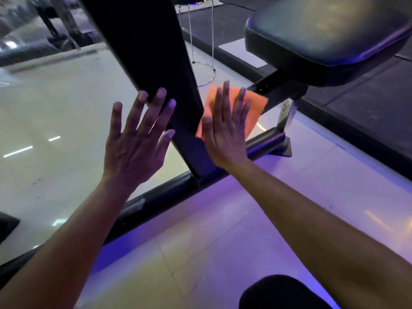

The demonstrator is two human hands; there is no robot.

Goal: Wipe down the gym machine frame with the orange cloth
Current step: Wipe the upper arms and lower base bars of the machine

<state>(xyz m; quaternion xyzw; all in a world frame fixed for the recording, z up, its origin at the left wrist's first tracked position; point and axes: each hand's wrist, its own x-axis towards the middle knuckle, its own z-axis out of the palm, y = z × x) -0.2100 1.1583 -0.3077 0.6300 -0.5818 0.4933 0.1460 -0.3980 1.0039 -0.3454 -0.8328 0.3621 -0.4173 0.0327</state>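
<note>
You have one view only, a wide-angle camera on your head, looking forward and steeply down along both outstretched forearms. It sits close: the left hand and right hand fill the middle of the picture, and the black upright post of the machine frame runs from the top edge down between them. The horizon is tilted, so the floor bar crosses the picture on a diagonal, lower at the left. The padded seat takes the upper right corner, and the tiled floor spreads out behind. Straight lines bow towards the edges.
</note>
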